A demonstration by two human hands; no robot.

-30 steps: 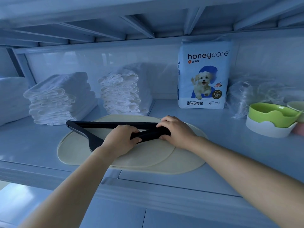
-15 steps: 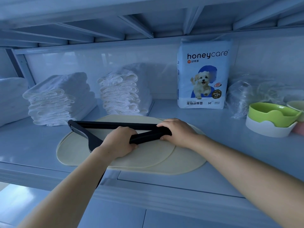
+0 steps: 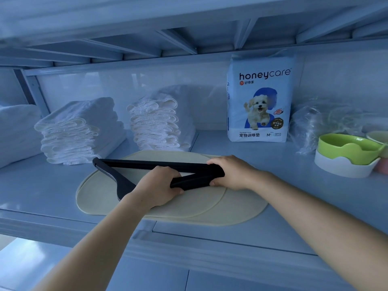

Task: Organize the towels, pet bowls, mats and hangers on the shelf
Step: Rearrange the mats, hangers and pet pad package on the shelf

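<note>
The black hangers (image 3: 147,164), seemingly a stacked bundle, look light, stiff and smooth, so they would likely slide apart unless held on both arms. They sit over the cream mats (image 3: 241,208) near the shelf's (image 3: 42,192) front edge. The left hand (image 3: 159,184) grips the near arm at its middle, and the right hand (image 3: 233,173) curls its fingers (image 3: 218,160) round the right end.

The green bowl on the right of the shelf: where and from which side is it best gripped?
Probably by its rim, from the front-left. The green bowl sits nested in the white bowl, so only its upper wall is free; a plastic bag crowds the back and another bowl the right.
</note>
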